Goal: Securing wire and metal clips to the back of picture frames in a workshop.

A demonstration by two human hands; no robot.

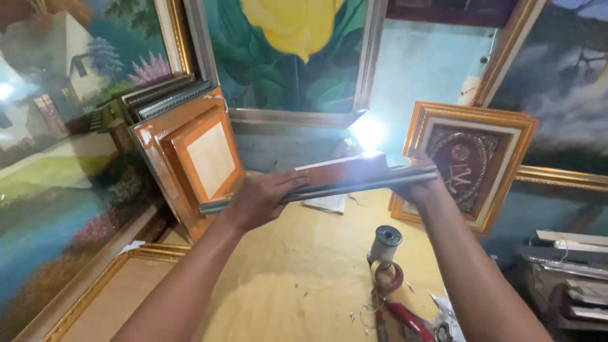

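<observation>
Both my hands hold a flat picture frame (pixel 345 175) level above the yellow table (pixel 297 278), seen edge-on, with a dark silver moulding and a brown back. My left hand (pixel 261 197) grips its left part, fingers over the top edge. My right hand (pixel 421 183) grips its right end. A bright glare sits on the frame's far side.
Orange-framed panels (pixel 199 158) lean at the left, beside a large landscape painting (pixel 57 158). A gold-framed dark red piece (pixel 465 164) leans at the right. A thread spool (pixel 384 244), tape roll (pixel 386 275) and red-handled pliers (pixel 408 320) lie on the table. Moulding strips (pixel 567 269) are stacked far right.
</observation>
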